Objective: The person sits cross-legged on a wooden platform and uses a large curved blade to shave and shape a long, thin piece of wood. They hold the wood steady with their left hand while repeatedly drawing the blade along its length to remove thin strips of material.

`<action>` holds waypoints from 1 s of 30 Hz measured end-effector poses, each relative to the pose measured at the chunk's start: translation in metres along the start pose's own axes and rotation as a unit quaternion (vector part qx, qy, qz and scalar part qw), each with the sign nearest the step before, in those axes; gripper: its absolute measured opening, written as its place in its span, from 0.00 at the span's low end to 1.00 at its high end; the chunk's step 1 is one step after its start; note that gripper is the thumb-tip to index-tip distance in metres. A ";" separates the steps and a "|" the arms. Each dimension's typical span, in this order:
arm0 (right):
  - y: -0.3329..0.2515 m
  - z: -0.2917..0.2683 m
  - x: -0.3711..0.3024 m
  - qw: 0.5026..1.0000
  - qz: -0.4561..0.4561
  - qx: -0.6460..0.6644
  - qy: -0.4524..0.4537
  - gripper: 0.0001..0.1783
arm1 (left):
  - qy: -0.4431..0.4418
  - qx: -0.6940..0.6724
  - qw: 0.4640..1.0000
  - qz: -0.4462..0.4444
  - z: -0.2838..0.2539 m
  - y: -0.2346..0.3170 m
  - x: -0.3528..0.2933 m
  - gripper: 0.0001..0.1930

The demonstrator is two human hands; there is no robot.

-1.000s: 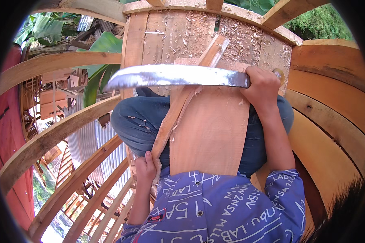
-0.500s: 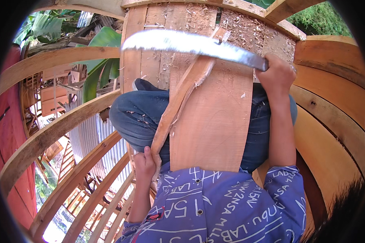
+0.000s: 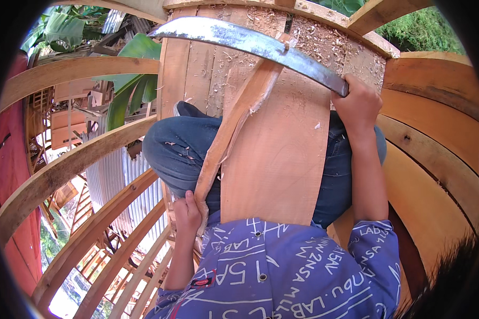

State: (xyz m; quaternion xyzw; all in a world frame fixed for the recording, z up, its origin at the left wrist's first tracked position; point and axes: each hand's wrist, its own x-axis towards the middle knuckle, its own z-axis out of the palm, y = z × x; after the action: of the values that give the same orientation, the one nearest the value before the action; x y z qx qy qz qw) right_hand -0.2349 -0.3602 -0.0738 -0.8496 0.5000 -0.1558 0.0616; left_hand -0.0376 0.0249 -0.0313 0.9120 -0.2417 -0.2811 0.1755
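Note:
My right hand (image 3: 359, 101) is closed round the grip of a machete (image 3: 223, 36) with a long, curved steel blade. The blade reaches leftward across the upper end of a rough wooden strip (image 3: 231, 125) and hides part of it. Down by my left knee, the strip's near end sits in my left hand (image 3: 188, 213), which is closed with the thumb up. Slanting from there, the strip passes over a smooth, wide board (image 3: 277, 154) that lies between my bent legs. The strip's right edge looks ragged and freshly cut.
Wood shavings (image 3: 316, 40) are scattered over the plank floor (image 3: 205, 69) beyond the board. Curved wooden ribs (image 3: 74, 154) rise on my left, with gaps between them. Fitted planks (image 3: 431, 114) form a wall on my right. Banana leaves (image 3: 135, 66) hang outside at the left.
The blade's tip has swung farther away from me, and the blade has gone from blurred to sharp. My right hand has shifted slightly left. My left hand still grips the strip.

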 end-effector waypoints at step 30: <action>0.025 -0.009 0.011 0.962 0.251 0.088 -0.056 0.13 | -0.019 0.007 1.000 0.010 -0.007 -0.016 -0.004 0.28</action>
State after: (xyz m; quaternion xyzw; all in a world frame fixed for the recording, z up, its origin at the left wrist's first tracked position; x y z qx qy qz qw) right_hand -0.2534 -0.3813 -0.0695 -0.6955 0.6772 -0.1308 0.2014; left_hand -0.0310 0.0416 -0.0310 0.9052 -0.2558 -0.2950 0.1677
